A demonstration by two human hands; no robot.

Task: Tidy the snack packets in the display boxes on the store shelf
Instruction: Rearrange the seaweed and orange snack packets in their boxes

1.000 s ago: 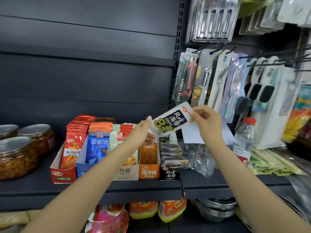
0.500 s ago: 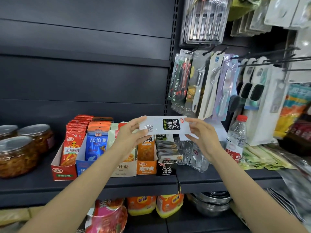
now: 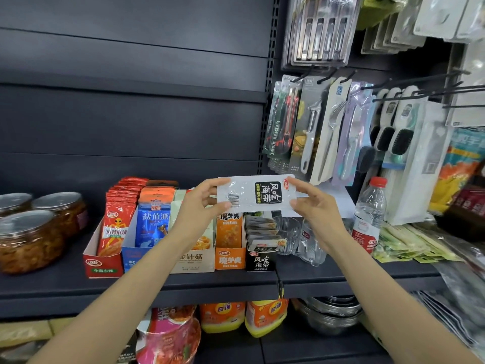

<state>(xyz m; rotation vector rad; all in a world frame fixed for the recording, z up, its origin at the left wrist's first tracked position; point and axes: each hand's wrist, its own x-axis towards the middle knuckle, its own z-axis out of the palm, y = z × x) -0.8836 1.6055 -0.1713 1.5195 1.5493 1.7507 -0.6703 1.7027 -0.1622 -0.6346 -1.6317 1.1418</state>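
A white seaweed snack packet (image 3: 252,193) with a black label and a barcode is held level above the display boxes. My left hand (image 3: 202,203) pinches its left end and my right hand (image 3: 312,206) pinches its right end. Below it on the shelf stands a row of display boxes: a red one (image 3: 101,264), a blue one (image 3: 131,254), a cream one (image 3: 194,261), an orange one (image 3: 229,258) and a black seaweed box (image 3: 261,260) with several matching packets stacked inside.
Large jars (image 3: 29,237) of preserved food stand at the left of the shelf (image 3: 183,285). Clear glasses (image 3: 288,232) and a water bottle (image 3: 368,216) are right of the black box. Kitchen tools hang on hooks (image 3: 315,127) above. Bottles and bowls fill the lower shelf.
The packet has turned from tilted, front side showing, to level with its back and barcode showing. Both hands now hold it by the ends, a little lower.
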